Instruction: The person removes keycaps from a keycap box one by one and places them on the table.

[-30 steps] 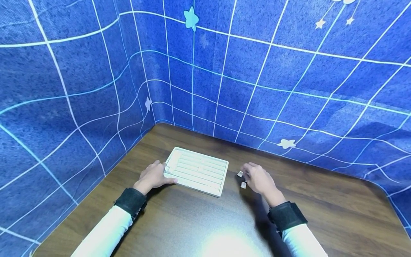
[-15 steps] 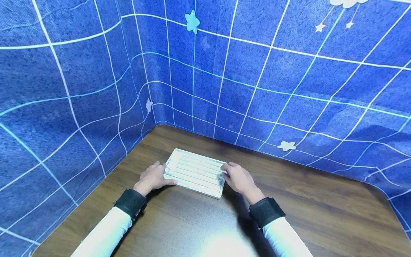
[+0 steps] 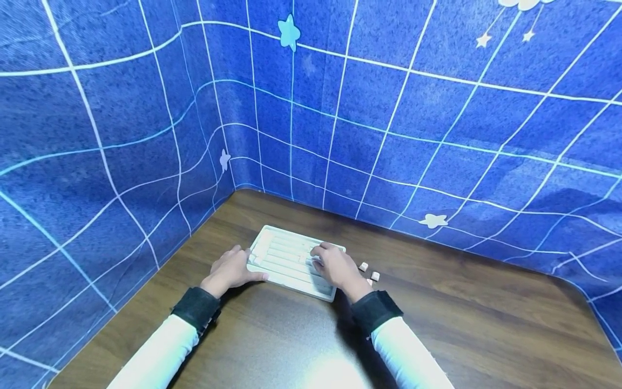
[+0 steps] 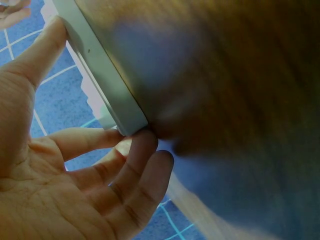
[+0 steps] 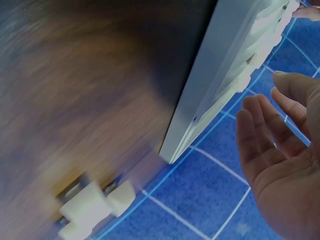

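A shallow white tray (image 3: 296,290) with long parallel ridges lies flat on the table. My left hand (image 3: 232,267) holds its left end, the thumb along the near edge; in the left wrist view, fingertips (image 4: 145,142) meet the corner. Over the right half of the tray hovers my right hand (image 3: 336,266), thumb and fingers apart. Nothing shows between its fingers (image 5: 247,132) in the right wrist view. Several small white pieces resembling keycaps sit to the right of the tray, among them one keycap-like piece (image 3: 375,276) and another such piece (image 3: 363,266).
The brown wooden table (image 3: 461,319) extends to the right and towards me. A blue cloth (image 3: 379,108) with white grid lines and stars hangs along the back and left edges. A bright glare lies on the near part of the table.
My right hand has moved left from the small white pieces to above the tray, uncovering another piece. My left hand has stayed on the tray's left end.
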Action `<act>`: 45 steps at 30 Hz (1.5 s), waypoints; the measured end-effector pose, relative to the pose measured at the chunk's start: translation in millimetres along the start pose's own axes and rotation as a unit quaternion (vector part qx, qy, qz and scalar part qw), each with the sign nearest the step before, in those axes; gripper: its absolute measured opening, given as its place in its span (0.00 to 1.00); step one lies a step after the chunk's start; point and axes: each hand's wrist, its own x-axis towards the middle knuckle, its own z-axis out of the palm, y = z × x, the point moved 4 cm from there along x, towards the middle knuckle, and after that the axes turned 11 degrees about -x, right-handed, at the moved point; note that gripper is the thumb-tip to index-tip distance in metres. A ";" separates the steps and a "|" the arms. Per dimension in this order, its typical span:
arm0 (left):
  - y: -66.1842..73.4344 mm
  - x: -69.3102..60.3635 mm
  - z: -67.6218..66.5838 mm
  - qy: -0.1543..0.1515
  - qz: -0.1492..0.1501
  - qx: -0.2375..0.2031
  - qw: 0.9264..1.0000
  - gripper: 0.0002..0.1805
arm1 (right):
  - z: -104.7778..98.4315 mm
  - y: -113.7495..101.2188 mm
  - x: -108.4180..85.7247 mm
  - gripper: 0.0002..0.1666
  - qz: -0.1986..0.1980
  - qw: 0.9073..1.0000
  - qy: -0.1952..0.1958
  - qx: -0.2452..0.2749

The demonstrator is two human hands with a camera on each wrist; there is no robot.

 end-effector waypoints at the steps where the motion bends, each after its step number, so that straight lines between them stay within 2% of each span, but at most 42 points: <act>1: -0.2 0.0 0.6 -0.001 -0.001 0.000 1.000 0.55 | 1.0 -1.8 1.6 0.09 -0.002 1.000 -0.001 0.001; 10: 0.3 -0.2 0.9 0.001 0.002 -0.001 1.000 0.54 | 3.6 -10.8 12.6 0.11 -0.003 1.000 -0.012 0.006; 16: -0.2 -1.1 1.0 0.000 0.003 0.002 1.000 0.53 | 11.6 -13.6 18.2 0.09 -0.017 1.000 -0.021 -0.013; 24: -0.8 -1.8 0.5 0.007 0.011 -0.003 1.000 0.53 | 16.7 -19.4 21.8 0.08 -0.027 1.000 -0.010 0.003; 35: -0.2 -2.3 1.5 0.007 0.008 -0.002 1.000 0.52 | 24.4 -20.6 24.9 0.12 -0.018 0.998 -0.052 0.011; 45: 0.0 -2.3 -1.0 0.011 0.014 -0.003 1.000 0.51 | 25.8 -23.4 26.7 0.12 -0.030 0.999 -0.045 -0.003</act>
